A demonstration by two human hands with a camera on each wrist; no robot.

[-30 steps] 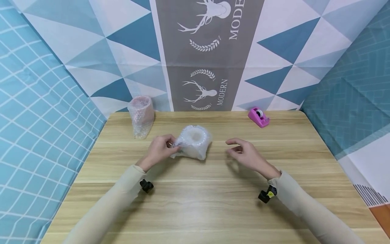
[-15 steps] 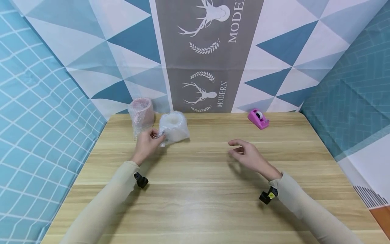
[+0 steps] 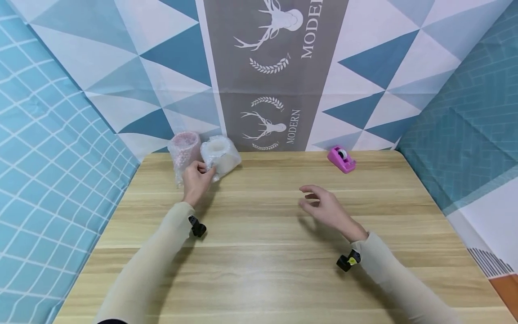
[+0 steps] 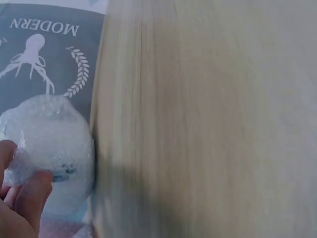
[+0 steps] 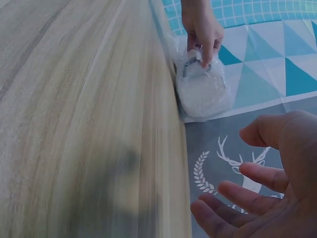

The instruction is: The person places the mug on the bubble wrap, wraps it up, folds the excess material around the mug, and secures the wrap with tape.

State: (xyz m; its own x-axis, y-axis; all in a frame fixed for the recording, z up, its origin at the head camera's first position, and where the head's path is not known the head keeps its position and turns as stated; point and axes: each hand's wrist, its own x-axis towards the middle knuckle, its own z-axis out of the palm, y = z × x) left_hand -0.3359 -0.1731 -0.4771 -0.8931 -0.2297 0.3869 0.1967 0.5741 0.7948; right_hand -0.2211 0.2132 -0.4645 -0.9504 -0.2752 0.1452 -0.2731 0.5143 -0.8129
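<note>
A white, round, hollow bundle in bubble wrap (image 3: pixel 225 158) is at the table's back left. My left hand (image 3: pixel 196 182) pinches a loose fold of its wrap between thumb and fingers. Seen from the left wrist, small dark marks show through the bubble wrap (image 4: pixel 54 129) near the thumb. Close to its left stands a pink cylinder-like bundle, also in bubble wrap (image 3: pixel 184 150), partly behind the left hand. Holding nothing, my right hand (image 3: pixel 328 209) hovers over the table's right half, fingers loosely bent. In the right wrist view those fingers (image 5: pixel 237 196) are spread apart.
A pink tape dispenser (image 3: pixel 341 159) stands by the table's back right edge. The wood-grain table (image 3: pixel 259 261) meets a patterned backdrop (image 3: pixel 279 81) behind, and blue cloth with white grid lines (image 3: pixel 52 148) borders the left side.
My left hand has carried the white bundle left and back from the table's middle, up beside the pink bundle. My right hand has barely moved.
</note>
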